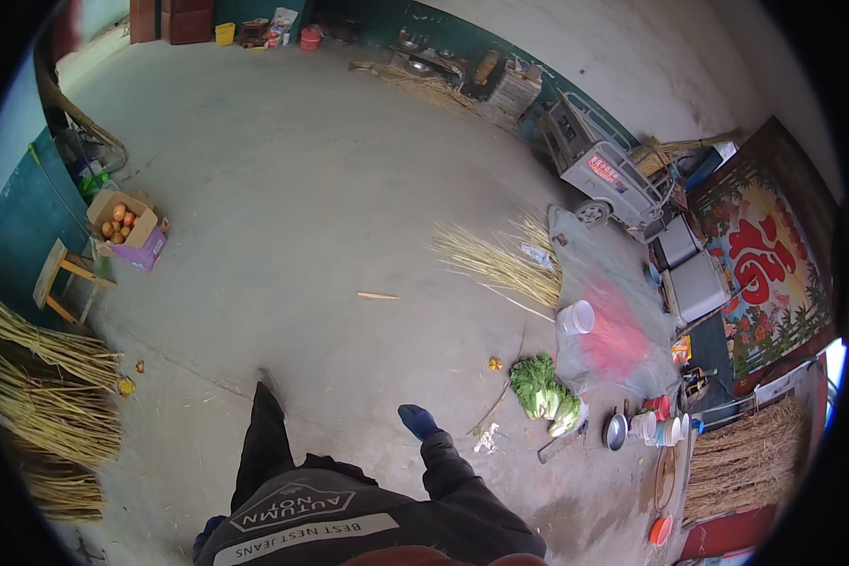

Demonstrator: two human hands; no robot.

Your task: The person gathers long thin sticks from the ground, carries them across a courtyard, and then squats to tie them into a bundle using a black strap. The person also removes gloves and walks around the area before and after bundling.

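My right hand (418,421), in a blue glove, reaches out at the end of a dark sleeve above the bare floor. It is too small for me to make out its fingers, and no held thing shows. My left hand (207,534), also blue-gloved, shows only in part beside my dark jacket at the lower edge, its fingers hidden. Nearest to the right hand are leafy green cabbages (543,391) on the floor to its right. Ahead lies a short light stick (377,296).
Dry stalks are stacked at the left (52,406). A box of round fruit (140,236) stands near a wooden stool (66,274). At the right are a plastic sheet (632,302), a white bucket (576,318), a loose stalk bundle (500,264), a dark pan (615,431) and a cargo tricycle (599,165).
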